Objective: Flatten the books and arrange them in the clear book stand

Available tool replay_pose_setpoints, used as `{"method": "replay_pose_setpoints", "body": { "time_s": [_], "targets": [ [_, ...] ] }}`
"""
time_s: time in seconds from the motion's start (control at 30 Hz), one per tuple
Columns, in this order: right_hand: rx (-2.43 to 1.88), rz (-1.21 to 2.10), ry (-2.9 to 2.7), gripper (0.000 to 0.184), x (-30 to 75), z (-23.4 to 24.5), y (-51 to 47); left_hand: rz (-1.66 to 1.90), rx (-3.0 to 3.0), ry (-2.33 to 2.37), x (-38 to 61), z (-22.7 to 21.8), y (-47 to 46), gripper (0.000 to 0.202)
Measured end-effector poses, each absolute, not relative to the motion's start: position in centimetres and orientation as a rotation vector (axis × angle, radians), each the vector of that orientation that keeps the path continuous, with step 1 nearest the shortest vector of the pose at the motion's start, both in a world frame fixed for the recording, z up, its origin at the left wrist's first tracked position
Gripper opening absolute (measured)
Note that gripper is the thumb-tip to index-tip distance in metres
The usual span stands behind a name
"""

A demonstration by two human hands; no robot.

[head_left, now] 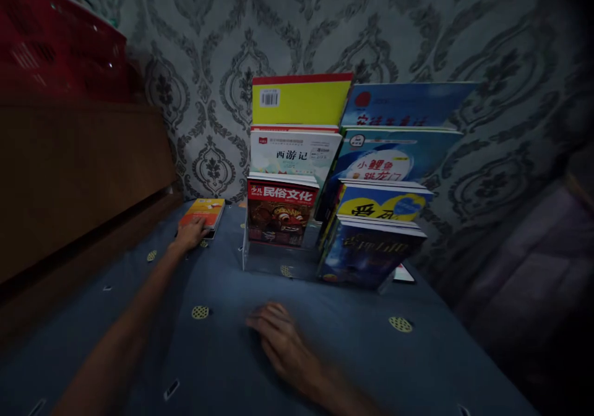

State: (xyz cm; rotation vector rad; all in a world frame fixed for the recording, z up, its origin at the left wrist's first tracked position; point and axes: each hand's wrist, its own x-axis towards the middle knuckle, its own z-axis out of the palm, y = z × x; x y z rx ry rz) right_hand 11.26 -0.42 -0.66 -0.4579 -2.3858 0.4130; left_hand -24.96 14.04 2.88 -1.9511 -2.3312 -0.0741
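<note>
At the far left of the blue cloth, my left hand [191,233] is closed over the near left corner of an orange book [211,212], which lies on top of a small stack. Its fingertips rest on the cover. My right hand [278,338] is above the cloth at the front middle, empty, with loosely bent fingers slightly apart. Beyond it stands a clear stepped book rack [283,262] filled with upright books. They include a red-topped book [283,212], a white book [294,153], a dark blue book [369,249] and a light blue book [394,156].
A wooden cabinet [83,181] borders the left side, with a red basket [60,44] on top. Patterned wallpaper [208,94] covers the wall behind. A flat device [403,273] shows partly behind the rack's right side. Pale fabric [524,255] hangs at the right.
</note>
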Motion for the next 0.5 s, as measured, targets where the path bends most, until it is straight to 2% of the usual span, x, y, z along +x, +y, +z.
{"method": "replay_pose_setpoints", "body": {
  "time_s": [0.2, 0.37, 0.5],
  "targets": [
    [-0.562, 0.447, -2.454, 0.044, 11.2, 0.1, -0.4, 0.107, -2.11, -2.175, -26.4, 4.4, 16.8, 0.032],
    [-0.59, 0.445, -2.532, 0.043, 11.2, -0.4, -0.2, 0.203, -2.175, -2.107, -26.3, 4.5, 19.1, 0.028],
    [-0.575, 0.401, -2.502, 0.038, 11.2, -0.7, -0.2, 0.128, -2.179, -2.105, -25.7, 3.8, 19.9, 0.026]
  ]
}}
